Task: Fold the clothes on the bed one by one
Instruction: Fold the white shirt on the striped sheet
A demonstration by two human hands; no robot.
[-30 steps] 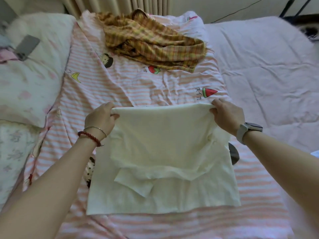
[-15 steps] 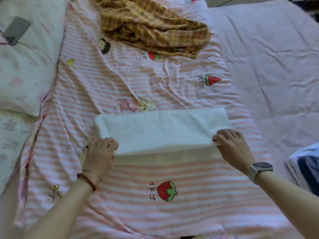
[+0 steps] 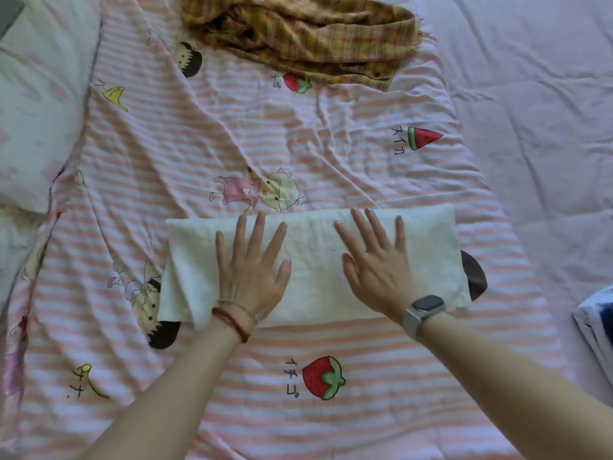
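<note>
Far left edge of bed: pale pillow (image 3: 36, 121) w/ faint pink print, a grey flat thing (image 3: 8, 13) poking in at the top-left corner, too cut off to tell what. Sheet (image 3: 232, 410) is pink/white striped w/ cartoon kids, strawberries, a watermelon slice; it's creased, esp. in the middle.

Cream top (image 3: 315, 260), folded into a long strip, lies crosswise in the middle of the bed, long side running L–R. Its left end is looser, w/ a flap of lower layer showing at the near-left corner; right end sits partly over a dark cartoon patch on the sheet.

Left hand (image 3: 253, 273) lies flat on left half of the top, palm down, fingers (image 3: 257, 234) straight & spread, pointing to the far edge, gripping nothing. Red bead bracelet (image 3: 232, 325) + thin bangle on that wrist, which is at the top's near edge.

Right hand (image 3: 378, 270) is the same on the right half: flat, palm down, fingers straight & fanned, tips near the far edge of the strip, nothing gripped. Watch (image 3: 423, 310) w/ pale strap on that wrist. Hands are near each other, not touching; bare cream cloth between them.

Far edge of bed, centre-right: yellow plaid shirt (image 3: 308, 31) in a crumpled heap, well apart from the top.

Right side: plain lilac quilt (image 3: 537, 144) beside the striped sheet. At right edge, near corner, a bit of white/navy cloth (image 3: 597, 323), mostly out of frame.
</note>
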